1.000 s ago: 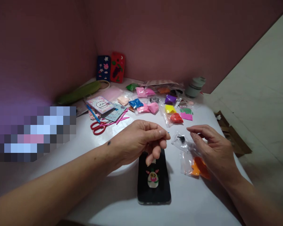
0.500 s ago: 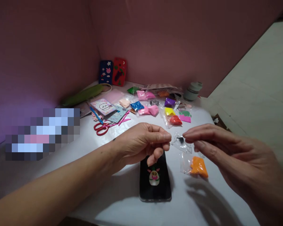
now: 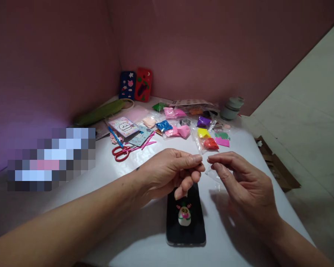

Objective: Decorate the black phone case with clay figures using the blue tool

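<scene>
My left hand [image 3: 169,172] hovers above the top of a black phone case [image 3: 186,230], thumb and forefinger pinched together; whatever lies between them is too small to see. My right hand [image 3: 239,185] is just to its right, its thumb and forefinger also pinched, and the tips of the two hands nearly touch. A small clay figure [image 3: 184,216], white with pink and green parts, sits on the case. A clear plastic bag [image 3: 211,174] lies on the white table [image 3: 122,207] under my right fingers.
Several small bags of coloured clay [image 3: 203,132] lie at the back. Red scissors [image 3: 122,152], a blue pen [image 3: 114,136] and sticker cards [image 3: 124,126] are at the left. Two decorated phone cases [image 3: 136,84] lean on the wall, near a grey jar [image 3: 231,107]. A cardboard box [image 3: 278,167] lies beyond the right edge.
My right hand came down from the raised position and moved left, its fingertips now beside my left fingertips. It now covers the orange clay bag. My left hand stayed pinched.
</scene>
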A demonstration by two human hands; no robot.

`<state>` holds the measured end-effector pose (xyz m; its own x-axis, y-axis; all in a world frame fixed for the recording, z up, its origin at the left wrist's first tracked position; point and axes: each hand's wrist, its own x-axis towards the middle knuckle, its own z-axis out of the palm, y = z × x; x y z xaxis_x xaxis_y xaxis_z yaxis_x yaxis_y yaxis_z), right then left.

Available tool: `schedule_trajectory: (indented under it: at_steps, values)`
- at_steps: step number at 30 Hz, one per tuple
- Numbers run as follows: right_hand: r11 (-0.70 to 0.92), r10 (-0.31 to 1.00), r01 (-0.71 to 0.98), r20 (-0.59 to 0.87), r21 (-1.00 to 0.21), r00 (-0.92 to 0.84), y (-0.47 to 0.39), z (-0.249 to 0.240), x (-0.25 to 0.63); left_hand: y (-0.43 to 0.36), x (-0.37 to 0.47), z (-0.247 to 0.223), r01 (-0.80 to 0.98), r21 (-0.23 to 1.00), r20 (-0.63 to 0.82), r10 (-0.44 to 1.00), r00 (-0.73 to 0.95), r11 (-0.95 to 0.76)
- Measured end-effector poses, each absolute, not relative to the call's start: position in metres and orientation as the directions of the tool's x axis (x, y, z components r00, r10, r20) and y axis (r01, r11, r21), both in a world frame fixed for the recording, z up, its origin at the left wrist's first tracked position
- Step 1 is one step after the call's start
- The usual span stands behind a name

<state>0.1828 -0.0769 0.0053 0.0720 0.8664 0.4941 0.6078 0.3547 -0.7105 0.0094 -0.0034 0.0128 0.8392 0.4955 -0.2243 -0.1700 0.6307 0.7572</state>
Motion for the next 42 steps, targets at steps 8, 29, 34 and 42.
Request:
schedule_trajectory:
  at_steps: [8, 29, 34, 42]
  values:
    - [0.449, 0.817, 0.669, 0.576, -0.592, -0.039, -0.081, 0.005, 0.179, -0.004, 0.01, 0.012, -0.146, 0.769, -0.257, 0.51, 0.821, 0.622]
    - [0.533, 0.8, 0.567, 0.593, -0.628, -0.095, -0.083, 0.001, 0.17, -0.014, 0.016, 0.005, -0.089, 0.835, -0.289, 0.57, 0.769, 0.544]
    - [0.446, 0.876, 0.462, 0.48, -0.766, -0.049, -0.083, 0.001, 0.173, -0.014, 0.015, 0.004, -0.071, 0.841, -0.311, 0.586, 0.749, 0.537]
    - [0.456, 0.856, 0.49, 0.517, -0.743, -0.012, -0.084, 0.0, 0.172, -0.013, 0.014, 0.008, -0.072, 0.822, -0.297, 0.534, 0.791, 0.565]
